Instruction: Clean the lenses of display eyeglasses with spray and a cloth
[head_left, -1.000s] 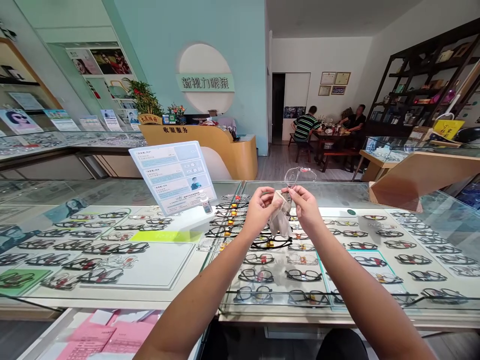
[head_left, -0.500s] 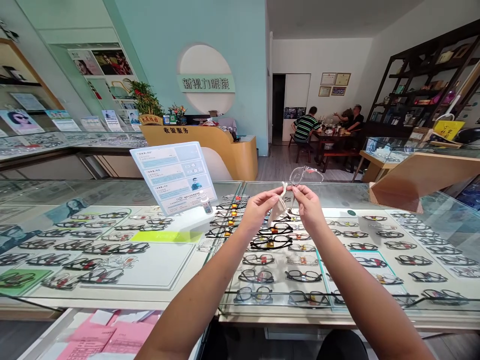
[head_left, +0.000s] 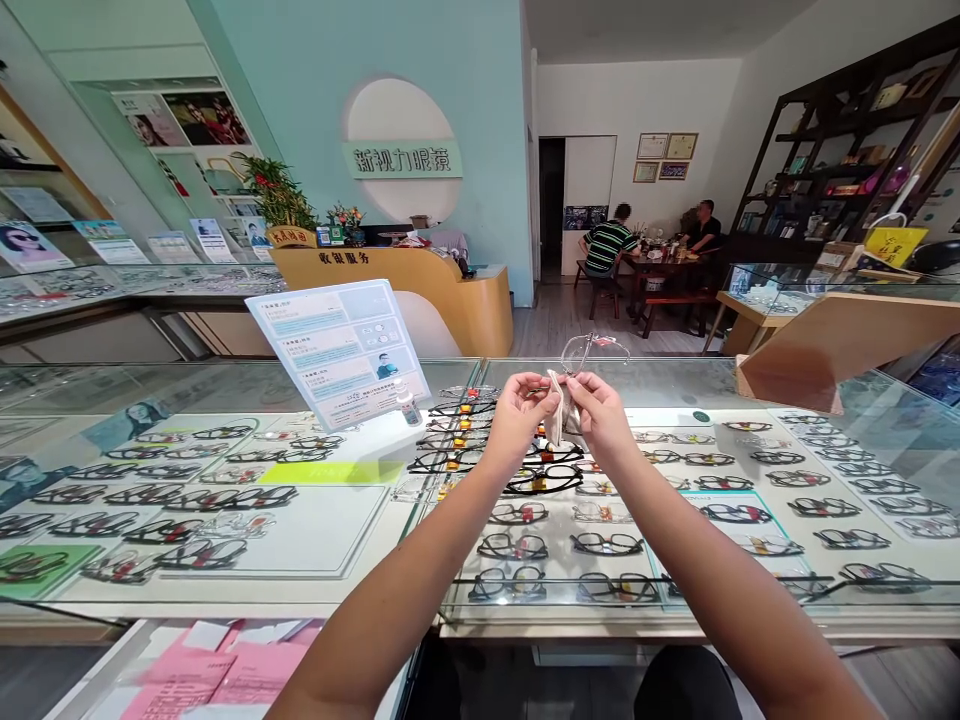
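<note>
Both hands are raised close together above the glass display case. My left hand (head_left: 523, 412) is closed on a pale cloth (head_left: 556, 412), pinching its upper part with the rest hanging down. Beside it, my right hand (head_left: 598, 408) pinches a pair of thin-framed glasses (head_left: 594, 352) near the cloth; the frame stands up above the fingers, with a small red and white tag on a lens. Part of the glasses is hidden behind the fingers and the cloth.
Rows of glasses (head_left: 607, 543) lie inside the case. A blue and white sign (head_left: 341, 350) and a small bottle (head_left: 410, 408) stand on the left. A wooden board (head_left: 847, 345) is at right. Below left, a drawer holds pink papers (head_left: 247, 670). Two people sit at a far table.
The hands and the glasses have shifted slightly left in view. The cloth now hangs more upright between the hands, and the glasses are turned a little differently.
</note>
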